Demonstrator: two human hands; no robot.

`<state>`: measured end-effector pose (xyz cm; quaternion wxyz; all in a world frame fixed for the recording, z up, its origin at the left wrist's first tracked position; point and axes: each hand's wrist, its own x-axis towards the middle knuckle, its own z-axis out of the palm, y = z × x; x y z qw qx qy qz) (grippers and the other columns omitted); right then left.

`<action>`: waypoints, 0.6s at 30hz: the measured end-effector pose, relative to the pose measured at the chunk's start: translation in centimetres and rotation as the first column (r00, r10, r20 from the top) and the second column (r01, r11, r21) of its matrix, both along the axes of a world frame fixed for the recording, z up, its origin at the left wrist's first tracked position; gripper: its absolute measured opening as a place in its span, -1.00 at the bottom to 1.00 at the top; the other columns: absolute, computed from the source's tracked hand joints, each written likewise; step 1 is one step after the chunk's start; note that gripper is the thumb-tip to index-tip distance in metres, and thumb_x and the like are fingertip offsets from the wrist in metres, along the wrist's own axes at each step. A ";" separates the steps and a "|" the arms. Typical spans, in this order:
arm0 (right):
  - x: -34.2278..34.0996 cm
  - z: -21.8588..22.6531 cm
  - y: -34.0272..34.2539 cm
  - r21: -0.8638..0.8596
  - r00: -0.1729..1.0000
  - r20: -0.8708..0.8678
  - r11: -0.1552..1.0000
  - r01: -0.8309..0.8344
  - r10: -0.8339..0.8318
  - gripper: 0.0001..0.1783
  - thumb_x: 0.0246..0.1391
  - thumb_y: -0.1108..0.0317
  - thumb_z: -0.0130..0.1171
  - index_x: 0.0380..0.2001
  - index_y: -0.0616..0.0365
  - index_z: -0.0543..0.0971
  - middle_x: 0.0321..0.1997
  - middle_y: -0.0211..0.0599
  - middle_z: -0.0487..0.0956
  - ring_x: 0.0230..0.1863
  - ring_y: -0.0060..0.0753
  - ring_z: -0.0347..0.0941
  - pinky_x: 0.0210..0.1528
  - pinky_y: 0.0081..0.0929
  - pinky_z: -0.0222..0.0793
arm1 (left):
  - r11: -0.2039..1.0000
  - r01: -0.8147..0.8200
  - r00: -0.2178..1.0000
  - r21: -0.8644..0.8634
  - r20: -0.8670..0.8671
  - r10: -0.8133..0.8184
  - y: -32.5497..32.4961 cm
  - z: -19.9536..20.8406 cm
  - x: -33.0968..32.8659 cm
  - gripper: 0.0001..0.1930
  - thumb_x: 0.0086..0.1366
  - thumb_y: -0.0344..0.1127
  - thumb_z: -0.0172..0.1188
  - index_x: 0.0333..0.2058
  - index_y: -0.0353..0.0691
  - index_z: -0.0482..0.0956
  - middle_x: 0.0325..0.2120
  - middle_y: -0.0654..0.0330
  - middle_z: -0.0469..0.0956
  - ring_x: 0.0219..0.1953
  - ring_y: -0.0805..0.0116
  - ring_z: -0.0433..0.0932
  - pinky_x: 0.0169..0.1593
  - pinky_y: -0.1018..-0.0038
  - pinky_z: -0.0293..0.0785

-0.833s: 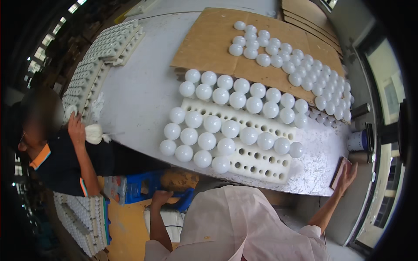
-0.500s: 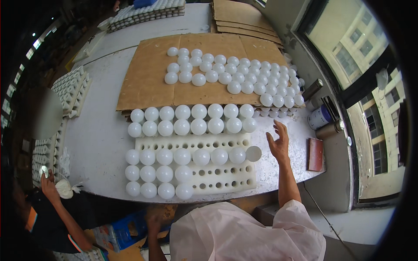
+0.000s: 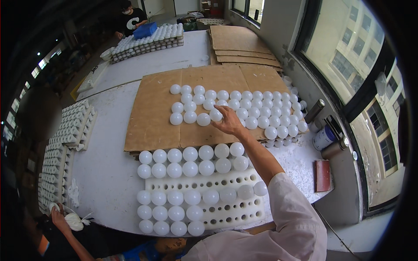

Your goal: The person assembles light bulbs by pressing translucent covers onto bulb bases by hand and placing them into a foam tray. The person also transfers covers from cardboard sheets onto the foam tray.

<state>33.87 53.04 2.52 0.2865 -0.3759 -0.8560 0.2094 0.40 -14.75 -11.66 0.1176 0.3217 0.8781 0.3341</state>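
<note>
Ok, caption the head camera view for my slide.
Right hand at a white globe on brown cardboard, foam trays nearer the wearer.

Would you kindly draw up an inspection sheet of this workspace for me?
Surface: pale table, scuffed toward its right end; a cardboard sheet lies on it.
Job's things: white globes in rows, some on the cardboard, others on foam trays with bare holes showing.
Clutter: reddish block, tub and flask at the right.
Hands: right hand at one globe, grip unclear; left hand not seen.
Cables: dark cable, lower right.
Surroundings: window right; co-worker's hand left.
</note>
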 end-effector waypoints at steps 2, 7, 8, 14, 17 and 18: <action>-4.7 0.8 2.6 -0.009 0.991 0.131 1.000 0.006 -0.004 -0.12 -0.20 -0.02 0.30 0.22 0.05 0.30 0.19 0.03 0.34 0.22 0.11 0.22 0.25 -0.16 0.18 | 0.995 -0.049 0.985 0.085 -0.163 0.062 -0.3 5.8 -8.2 -0.85 0.13 -0.53 -0.07 -0.39 -0.46 0.47 -0.31 0.06 0.55 -0.24 0.21 0.51 -0.11 0.40 0.41; -13.9 -0.8 11.1 -0.023 0.985 0.161 0.998 -0.057 0.060 -0.08 -0.25 -0.09 0.29 0.24 -0.03 0.30 0.25 -0.05 0.31 0.28 0.09 0.17 0.31 -0.13 0.09 | 0.954 -0.089 0.844 0.287 -0.487 0.225 0.1 17.8 -23.7 -0.85 0.12 -0.54 -0.11 -0.41 -0.46 0.44 -0.22 0.01 0.53 -0.15 0.20 0.49 -0.02 0.40 0.37; -17.1 -1.1 11.8 -0.014 0.967 0.240 0.997 -0.081 0.082 -0.09 -0.25 -0.12 0.28 0.24 -0.10 0.30 0.28 -0.13 0.29 0.32 0.05 0.10 0.32 -0.03 0.01 | 0.942 -0.110 0.789 0.319 -0.548 0.277 -1.5 19.2 -24.9 -0.86 0.12 -0.54 -0.11 -0.42 -0.47 0.44 -0.20 0.00 0.53 -0.13 0.20 0.48 0.00 0.40 0.36; -24.9 -3.3 18.5 0.042 0.851 0.524 0.999 0.023 -0.042 -0.02 -0.28 -0.22 0.26 0.30 -0.30 0.22 0.39 -0.24 0.15 0.43 0.07 -0.12 0.37 0.23 -0.28 | 0.994 -0.100 0.849 0.038 -0.519 0.105 -6.3 17.5 -26.0 -0.77 0.19 -0.50 -0.15 -0.22 -0.46 0.40 -0.01 0.00 0.41 0.00 0.18 0.41 0.11 0.43 0.27; -27.0 -4.0 19.1 -0.083 0.836 0.548 0.996 0.029 0.022 0.02 -0.33 -0.25 0.26 0.30 -0.31 0.21 0.40 -0.23 0.13 0.42 0.08 -0.09 0.35 0.28 -0.27 | 0.991 -0.130 0.901 0.024 -0.414 0.128 -8.2 14.7 -26.0 -0.76 0.20 -0.48 -0.14 -0.19 -0.45 0.38 0.00 0.01 0.40 0.00 0.20 0.41 0.09 0.44 0.27; -27.4 -4.2 18.9 -0.060 0.845 0.533 0.998 -0.010 0.040 0.04 -0.35 -0.26 0.26 0.30 -0.30 0.21 0.37 -0.18 0.16 0.40 0.08 -0.04 0.34 0.28 -0.22 | 0.991 -0.135 0.915 0.019 -0.381 0.132 -8.9 14.3 -26.0 -0.76 0.20 -0.47 -0.13 -0.18 -0.44 0.37 0.01 0.01 0.39 0.01 0.21 0.41 0.09 0.44 0.28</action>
